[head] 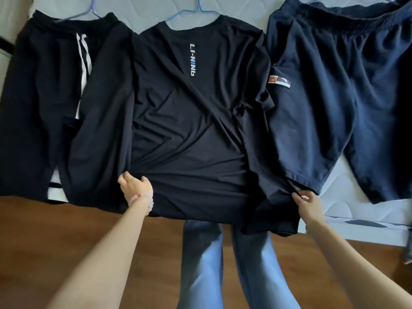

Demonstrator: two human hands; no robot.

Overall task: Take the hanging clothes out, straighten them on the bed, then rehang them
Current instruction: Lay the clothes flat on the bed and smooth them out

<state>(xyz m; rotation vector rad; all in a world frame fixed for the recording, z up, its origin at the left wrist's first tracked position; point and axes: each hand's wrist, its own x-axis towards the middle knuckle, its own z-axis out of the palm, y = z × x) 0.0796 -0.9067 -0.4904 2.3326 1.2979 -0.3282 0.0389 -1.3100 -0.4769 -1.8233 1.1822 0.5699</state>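
Note:
A black T-shirt (pixel 191 130) with white lettering down its middle lies flat on the bed (pixel 347 204), still on a blue hanger (pixel 196 12) whose hook shows above the collar. My left hand (pixel 136 186) grips the shirt's lower left edge. At the lower right corner of the hem my right hand (pixel 306 204) pinches the cloth. The hem hangs over the bed's near edge. Black shorts (pixel 40 103) with white side stripes lie to the left on a purple hanger (pixel 89 12). Navy shorts (pixel 338 90) lie to the right.
The wooden floor (pixel 66 230) runs along the near side of the bed. My legs in blue jeans (pixel 223 264) stand against the bed edge below the shirt. The garments overlap one another slightly at their sides.

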